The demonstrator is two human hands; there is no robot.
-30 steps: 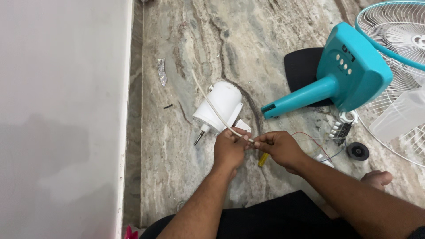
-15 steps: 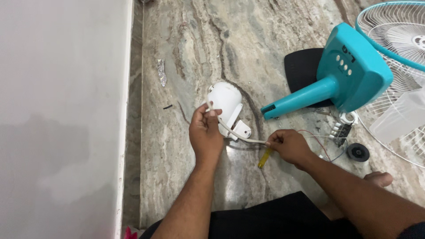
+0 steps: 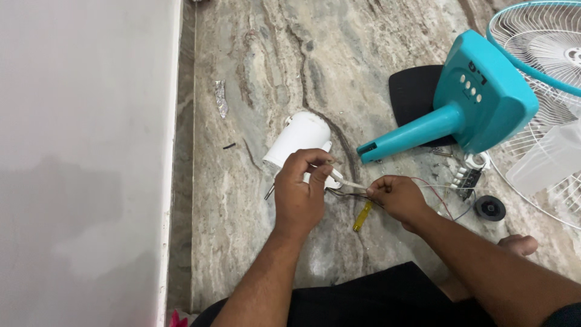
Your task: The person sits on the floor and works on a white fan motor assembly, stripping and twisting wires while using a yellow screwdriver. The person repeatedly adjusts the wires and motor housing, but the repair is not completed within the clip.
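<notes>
A white fan motor housing [image 3: 298,140] lies on the marble floor, with a metal shaft sticking out at its lower left. My left hand [image 3: 301,195] is closed on the housing's near end, where a white sleeved cable comes out. My right hand [image 3: 396,198] pinches the thin wires [image 3: 348,191] that run from that cable, just to the right of my left hand. A small yellow-handled screwdriver [image 3: 362,216] lies on the floor between and below my hands.
A teal fan body with a stem [image 3: 462,104] lies to the right on a black pad [image 3: 414,91]. A white fan guard [image 3: 544,79] is at the far right. Small parts, a black knob [image 3: 489,208] and a foil scrap [image 3: 220,98] lie about. A white wall [image 3: 85,151] fills the left.
My left hand moved up to the housing and then settled on its near end. My right hand slid right along the wires, so the hands are now apart. The housing shifted slightly.
</notes>
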